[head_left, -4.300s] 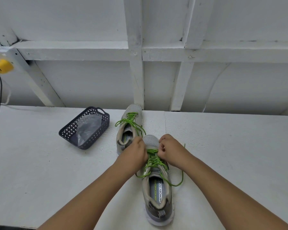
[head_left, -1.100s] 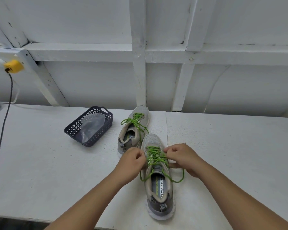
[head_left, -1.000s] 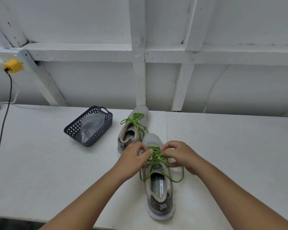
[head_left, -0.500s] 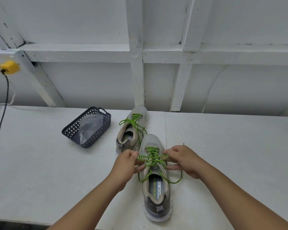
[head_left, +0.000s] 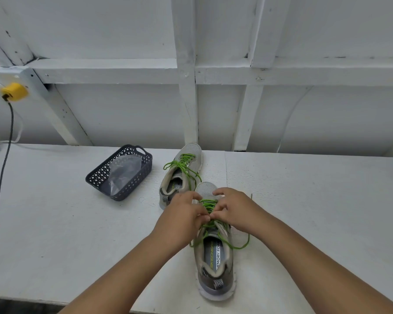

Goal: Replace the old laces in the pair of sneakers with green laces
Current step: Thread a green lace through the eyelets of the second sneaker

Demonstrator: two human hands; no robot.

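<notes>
Both hands, left hand (head_left: 182, 211) and right hand (head_left: 234, 209), are pinching the green lace (head_left: 210, 206) over the near sneaker (head_left: 214, 257), fingers clenched on it; tightening and tying the ends likely comes next.

Grey sneakers (head_left: 214, 257), green laces (head_left: 208, 203); dark lattice-pattern basket (head_left: 123, 175); yellow plug (head_left: 14, 91).

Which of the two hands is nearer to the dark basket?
Left. The left hand is on the near sneaker's laces, on the side facing the basket; the right hand is beyond it, farther right.
</notes>
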